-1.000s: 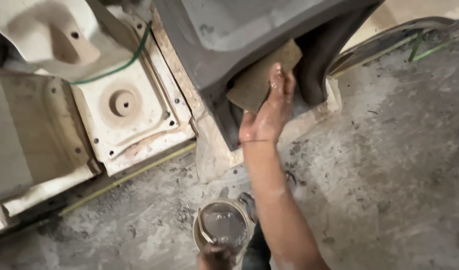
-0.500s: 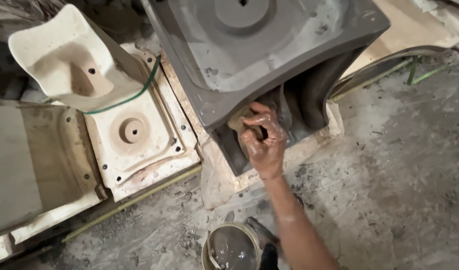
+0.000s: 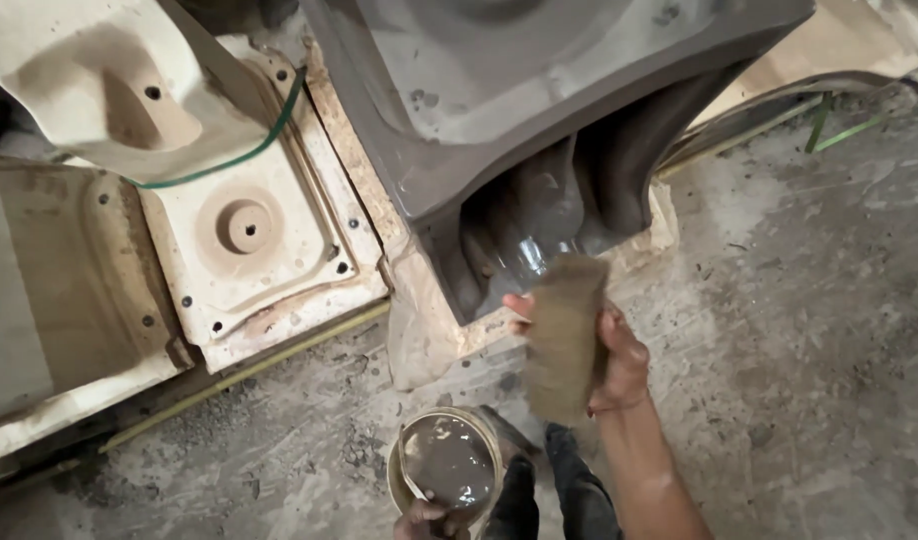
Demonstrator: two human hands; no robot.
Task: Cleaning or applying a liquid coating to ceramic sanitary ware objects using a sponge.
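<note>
**Sponge in right hand, slurry tub in left, at foot of grey mould**

Upper left of frame: pale cream plaster mould piece [image 3: 109,85], w/ a hollow and small holes, a green band [image 3: 241,152] looped round its lower edge. Below it, left-centre: flat cream mould plate [image 3: 249,240] w/ a round recess in the middle and dark holes along its rim. It lies on tan slabs [image 3: 49,300] that run to the left edge.

Bottom centre: left hand [image 3: 427,520], only partly in frame, fingers closed on the near rim of a small round tub [image 3: 447,465] of grey-brown liquid. Tub sits low, just left of the person's dark trouser leg [image 3: 569,495].

Centre-right: right hand [image 3: 604,355] clenched round a brown sponge pad [image 3: 564,335], pad upright, fingers wrapped behind it, thumb side twd the camera. Pad's top edge is just beside the wet, glossy lower opening of the big grey mould [image 3: 539,90]; can't tell if touching. Grey mould fills top centre to upper right, tilted, resting on a pale block [image 3: 424,330].

Right side: rough grey concrete floor [image 3: 809,330], dusty, w/ a green rod [image 3: 829,125] at the upper right.
</note>
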